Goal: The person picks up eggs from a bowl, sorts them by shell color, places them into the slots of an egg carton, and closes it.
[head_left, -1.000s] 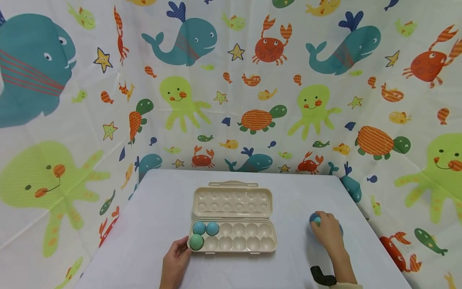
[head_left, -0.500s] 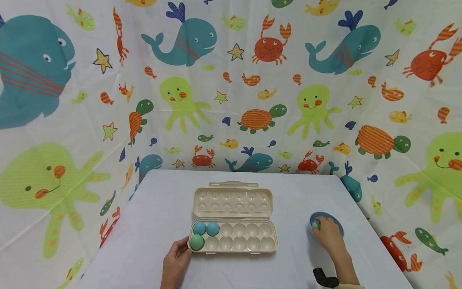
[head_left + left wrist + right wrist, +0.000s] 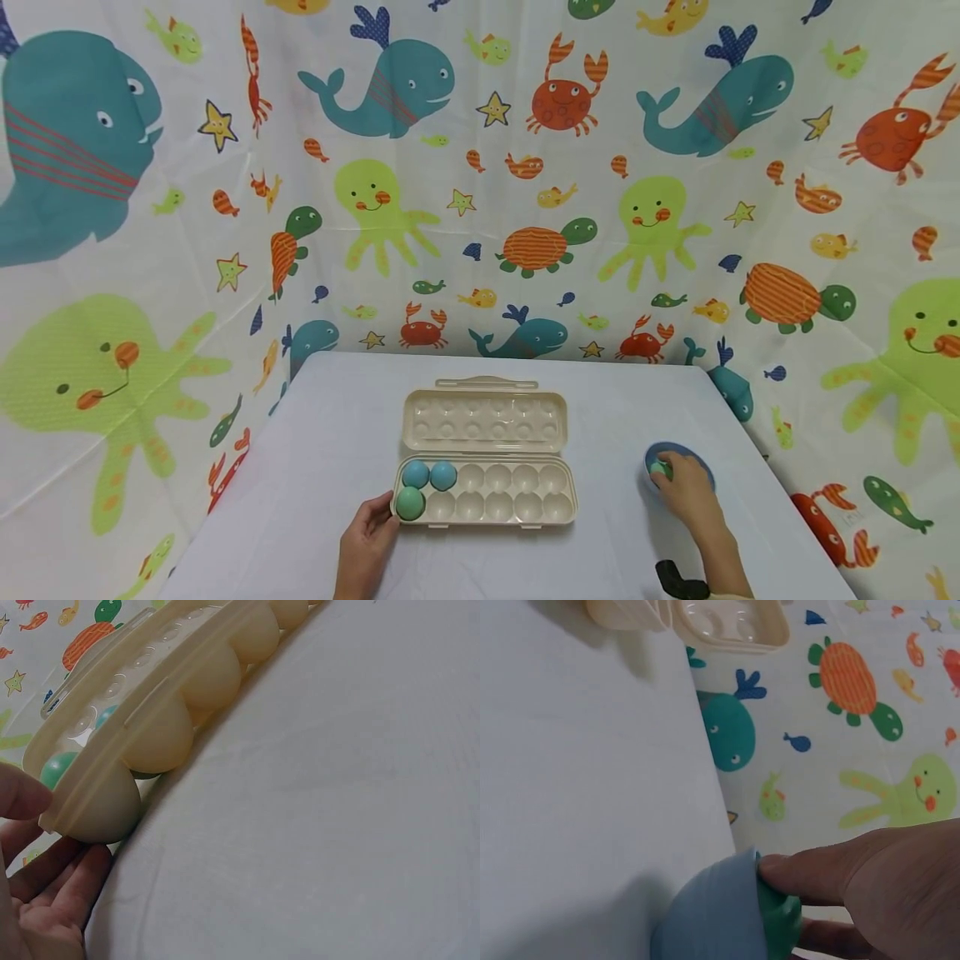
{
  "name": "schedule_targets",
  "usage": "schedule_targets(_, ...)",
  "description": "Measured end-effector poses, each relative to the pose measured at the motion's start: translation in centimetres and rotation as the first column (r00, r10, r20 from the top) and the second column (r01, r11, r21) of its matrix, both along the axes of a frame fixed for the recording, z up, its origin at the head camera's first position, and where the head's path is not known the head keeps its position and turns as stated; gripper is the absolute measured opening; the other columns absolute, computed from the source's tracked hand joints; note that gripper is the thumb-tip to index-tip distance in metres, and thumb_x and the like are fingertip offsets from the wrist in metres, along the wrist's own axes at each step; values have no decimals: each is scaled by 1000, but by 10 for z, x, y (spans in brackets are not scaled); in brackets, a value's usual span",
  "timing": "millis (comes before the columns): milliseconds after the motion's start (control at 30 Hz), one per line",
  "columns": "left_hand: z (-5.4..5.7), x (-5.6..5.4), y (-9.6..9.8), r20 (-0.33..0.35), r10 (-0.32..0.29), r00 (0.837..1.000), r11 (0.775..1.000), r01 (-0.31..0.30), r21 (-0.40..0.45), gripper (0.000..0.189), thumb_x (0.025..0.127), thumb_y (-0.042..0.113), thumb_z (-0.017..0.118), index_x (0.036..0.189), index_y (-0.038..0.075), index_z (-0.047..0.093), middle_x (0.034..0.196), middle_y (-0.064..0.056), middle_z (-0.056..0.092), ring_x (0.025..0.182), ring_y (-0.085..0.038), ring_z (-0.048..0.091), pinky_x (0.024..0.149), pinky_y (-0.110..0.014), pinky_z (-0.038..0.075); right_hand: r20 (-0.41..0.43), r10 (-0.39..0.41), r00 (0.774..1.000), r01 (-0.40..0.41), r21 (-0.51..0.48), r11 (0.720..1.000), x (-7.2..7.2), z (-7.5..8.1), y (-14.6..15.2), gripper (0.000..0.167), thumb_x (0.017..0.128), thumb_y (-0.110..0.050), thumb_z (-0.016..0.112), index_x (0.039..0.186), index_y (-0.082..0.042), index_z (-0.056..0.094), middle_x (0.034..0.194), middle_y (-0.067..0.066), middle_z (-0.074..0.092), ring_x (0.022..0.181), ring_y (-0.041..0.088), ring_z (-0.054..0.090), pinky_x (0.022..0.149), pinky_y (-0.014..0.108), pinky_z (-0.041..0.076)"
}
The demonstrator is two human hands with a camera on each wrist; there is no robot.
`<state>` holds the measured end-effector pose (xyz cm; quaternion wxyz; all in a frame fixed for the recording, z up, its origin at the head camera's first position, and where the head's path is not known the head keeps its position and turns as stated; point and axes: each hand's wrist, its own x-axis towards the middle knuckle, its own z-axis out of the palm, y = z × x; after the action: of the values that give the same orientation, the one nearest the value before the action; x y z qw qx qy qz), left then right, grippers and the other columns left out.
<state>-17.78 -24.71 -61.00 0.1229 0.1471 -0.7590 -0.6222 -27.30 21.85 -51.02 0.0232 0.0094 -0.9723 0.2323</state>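
Note:
An open cream plastic egg carton [image 3: 498, 505] lies mid-table, its lid [image 3: 484, 421] folded back. In its left-end cups sit two blue balls [image 3: 415, 473] in the back row and a green ball [image 3: 410, 502] in front. My left hand [image 3: 366, 533] holds the carton's front left corner; in the left wrist view the thumb [image 3: 26, 796] is at the rim and the fingers reach under the end cup. Over at the right, my right hand [image 3: 692, 492] reaches into a blue bowl [image 3: 712, 915] and pinches another green ball [image 3: 781, 919] at its rim.
A white cloth covers the table [image 3: 315, 433]. Behind and at both sides hangs a curtain [image 3: 450, 292] printed with sea animals. A black strap [image 3: 678, 581] shows by the right wrist.
My right hand has shifted slightly to the right in the bowl, and the green ball between its fingers shows more clearly. My left hand keeps its place at the carton.

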Motion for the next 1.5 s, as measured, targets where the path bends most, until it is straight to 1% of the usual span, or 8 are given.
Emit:
schedule_targets(333,-2,-3,0,0,15,1000,1000,-15,-26,39,93,8,66,131,3,60,131,-20,65,111,1,62,89,-6,50,-8,-12,1000,12,-36,999,-5,-6,9,50,92,-15,61,127,19,54,122,39,58,119,57,50,101,67,45)
schedule_targets(433,-2,-3,0,5,8,1000,1000,-8,-25,40,93,8,66,132,3,59,132,-20,65,109,4,60,89,-5,50,-12,-24,1000,23,-49,999,-6,-6,9,49,91,-16,61,126,19,56,123,40,58,118,56,51,100,67,46)
schedule_targets(667,-2,-4,-1,-6,6,1000,1000,-6,-15,40,93,7,66,132,2,59,132,-20,64,108,7,59,89,-5,50,-18,-97,995,94,-131,987,-4,-6,4,48,91,-19,61,125,14,57,121,34,63,108,45,61,91,58,53)
schedule_targets(933,-2,-3,-2,-6,-16,1000,1000,16,10,42,94,9,67,134,1,57,135,-22,62,112,2,61,90,-6,50,-36,-182,983,170,-217,961,-1,-3,-2,51,93,-19,57,134,12,52,128,36,54,113,46,55,94,61,51)
schedule_targets(1100,-2,-3,-3,0,-14,1000,1000,14,3,43,94,10,67,134,1,57,135,-22,62,113,-1,62,89,-6,50,-111,-221,969,178,-306,935,0,6,-13,52,95,-19,57,138,8,51,130,32,49,115,45,53,92,59,50)
schedule_targets(1200,-1,-2,-3,-3,-10,1000,1000,10,-7,42,93,9,67,134,1,57,134,-22,63,114,-4,63,90,-7,51,-190,-245,951,165,-361,918,-2,11,-29,48,93,-18,62,135,5,56,127,28,52,113,41,56,87,49,52)
schedule_targets(1367,0,-2,-1,-2,0,1000,1000,0,-17,41,94,10,66,133,1,58,133,-21,63,118,-15,64,92,-9,52,-362,-217,907,50,-419,907,-4,14,-66,40,87,-11,70,123,5,65,116,22,58,100,33,61,76,22,53)
schedule_targets(1500,-1,-3,0,-7,-5,1000,1000,5,-15,40,93,9,66,132,1,58,132,-20,64,120,-20,64,92,-10,52,-444,-166,880,-45,-426,904,-1,17,-99,38,83,-7,74,119,4,66,113,19,59,97,26,61,76,28,60)
